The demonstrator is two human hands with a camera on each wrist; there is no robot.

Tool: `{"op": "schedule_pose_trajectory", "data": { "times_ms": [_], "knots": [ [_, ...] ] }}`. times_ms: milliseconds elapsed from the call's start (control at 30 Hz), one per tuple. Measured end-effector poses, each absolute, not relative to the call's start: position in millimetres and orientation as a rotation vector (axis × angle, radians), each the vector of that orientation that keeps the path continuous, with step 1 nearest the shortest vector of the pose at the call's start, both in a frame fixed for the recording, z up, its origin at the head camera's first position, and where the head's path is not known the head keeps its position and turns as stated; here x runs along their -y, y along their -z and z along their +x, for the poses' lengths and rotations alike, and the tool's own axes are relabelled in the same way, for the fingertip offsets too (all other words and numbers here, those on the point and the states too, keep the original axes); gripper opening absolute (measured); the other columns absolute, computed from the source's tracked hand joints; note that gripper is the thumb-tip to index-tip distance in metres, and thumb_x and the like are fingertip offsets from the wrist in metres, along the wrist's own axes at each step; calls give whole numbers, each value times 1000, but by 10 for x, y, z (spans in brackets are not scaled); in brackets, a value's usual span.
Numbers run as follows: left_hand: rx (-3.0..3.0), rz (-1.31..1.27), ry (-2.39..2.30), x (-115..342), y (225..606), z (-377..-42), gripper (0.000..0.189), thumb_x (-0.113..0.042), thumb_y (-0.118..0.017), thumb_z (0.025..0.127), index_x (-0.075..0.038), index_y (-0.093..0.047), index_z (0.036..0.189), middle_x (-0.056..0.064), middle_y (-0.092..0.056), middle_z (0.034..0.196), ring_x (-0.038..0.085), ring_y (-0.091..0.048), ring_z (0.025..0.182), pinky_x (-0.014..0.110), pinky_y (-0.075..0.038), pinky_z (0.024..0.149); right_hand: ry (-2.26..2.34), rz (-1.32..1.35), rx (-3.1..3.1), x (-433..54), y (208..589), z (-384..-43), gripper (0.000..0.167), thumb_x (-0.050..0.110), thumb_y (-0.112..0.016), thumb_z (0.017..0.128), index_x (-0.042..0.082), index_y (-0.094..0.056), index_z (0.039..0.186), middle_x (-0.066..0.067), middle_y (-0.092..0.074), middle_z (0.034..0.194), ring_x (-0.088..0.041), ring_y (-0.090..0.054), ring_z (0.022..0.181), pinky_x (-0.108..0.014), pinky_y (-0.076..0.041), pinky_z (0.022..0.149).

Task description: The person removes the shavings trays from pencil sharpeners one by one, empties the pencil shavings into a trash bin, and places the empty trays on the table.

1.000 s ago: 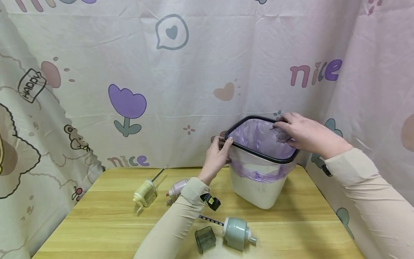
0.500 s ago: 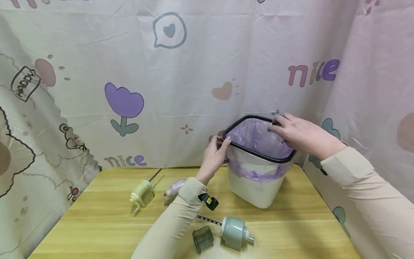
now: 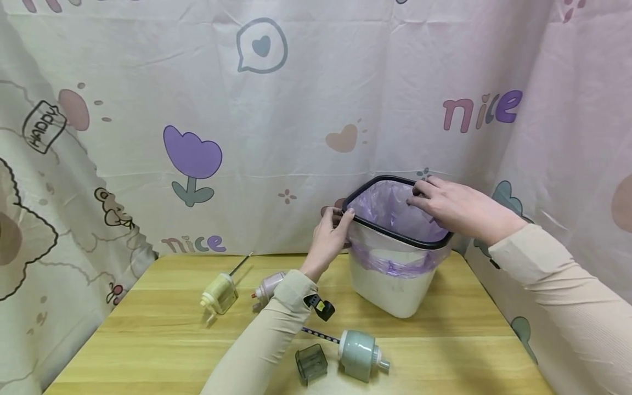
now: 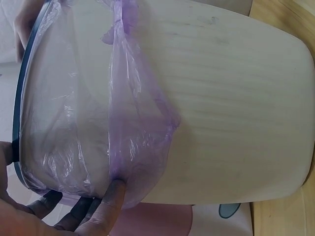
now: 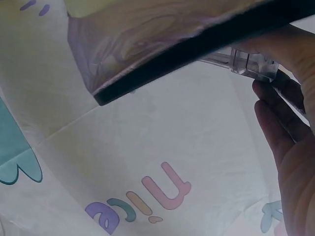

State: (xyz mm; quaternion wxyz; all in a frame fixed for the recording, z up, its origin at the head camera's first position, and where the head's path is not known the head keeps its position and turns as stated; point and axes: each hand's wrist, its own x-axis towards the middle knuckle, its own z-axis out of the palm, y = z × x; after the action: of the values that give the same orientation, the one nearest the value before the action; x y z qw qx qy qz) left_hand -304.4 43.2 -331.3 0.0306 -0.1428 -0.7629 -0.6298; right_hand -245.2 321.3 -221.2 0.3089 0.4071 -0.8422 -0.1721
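A white trash can with a black rim and a purple plastic liner stands toward the back right of the table. My left hand grips its left rim; in the left wrist view the fingers press against the liner and wall. Over the can's mouth, my right hand holds a clear plastic container, which looks like a shavings drawer. The hand hides most of it in the head view.
A yellow crank pencil sharpener and a pink one sit to the left, the pink partly behind my left sleeve. In front lie a teal sharpener with a dotted pencil and a dark clear drawer.
The clear container showed below my right fingers a second ago; now the hand covers it in the head view. That hand has shifted slightly left and down. My left hand keeps its grip.
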Motion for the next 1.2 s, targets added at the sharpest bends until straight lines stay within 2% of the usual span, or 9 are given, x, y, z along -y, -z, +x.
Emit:
{"op": "schedule_pose_trajectory", "data": {
  "times_ms": [167, 300, 500, 833, 1067, 1200],
  "knots": [
    [2347, -432, 1942, -435, 3306, -3035, 51, -57, -59, 106, -15, -59, 135, 15, -67, 130, 26, -70, 92, 39, -68, 81, 430, 1044, 2250, -3214, 2191, -2426, 55, -15, -87, 68, 5, -72, 118, -18, -67, 112, -35, -64, 98, -46, -62, 81],
    [2358, -434, 1921, -429, 3306, -3026, 52, -58, -58, 106, -15, -59, 136, 15, -67, 130, 27, -70, 95, 39, -68, 81, 335, 1036, 2219, -3252, 2197, -2412, 62, -10, -94, 61, 4, -70, 117, -17, -65, 110, -35, -62, 96, -48, -63, 77],
    [2404, -463, 1787, -401, 3310, -3007, 53, -60, -54, 107, -16, -57, 138, 13, -68, 128, 27, -69, 101, 36, -67, 78, 223, 992, 2227, -3291, 2186, -2370, 67, -12, -89, 60, 3, -68, 122, -17, -66, 113, -35, -65, 99, -51, -62, 80],
    [2432, -524, 1697, -355, 3287, -2963, 49, -56, -52, 109, -15, -54, 137, 12, -69, 128, 25, -68, 101, 33, -65, 73, 93, 878, 2266, -3273, 2129, -2213, 71, -2, -94, 64, 2, -63, 128, -19, -65, 116, -40, -65, 103, -58, -60, 85],
    [2430, -588, 1712, -268, 3286, -2948, 47, -55, -51, 110, -17, -55, 137, 12, -69, 128, 29, -70, 110, 38, -67, 75, 35, 867, 2194, -3230, 2155, -2131, 75, 2, -96, 63, 2, -64, 131, -17, -67, 114, -38, -65, 98, -56, -61, 80],
    [2466, -593, 1680, -188, 3297, -2931, 45, -55, -51, 110, -18, -56, 136, 11, -70, 129, 30, -69, 116, 36, -66, 74, 20, 872, 2156, -3178, 2197, -2104, 76, 2, -98, 61, 0, -65, 129, -18, -67, 113, -37, -66, 96, -55, -62, 78]
  ]
}}
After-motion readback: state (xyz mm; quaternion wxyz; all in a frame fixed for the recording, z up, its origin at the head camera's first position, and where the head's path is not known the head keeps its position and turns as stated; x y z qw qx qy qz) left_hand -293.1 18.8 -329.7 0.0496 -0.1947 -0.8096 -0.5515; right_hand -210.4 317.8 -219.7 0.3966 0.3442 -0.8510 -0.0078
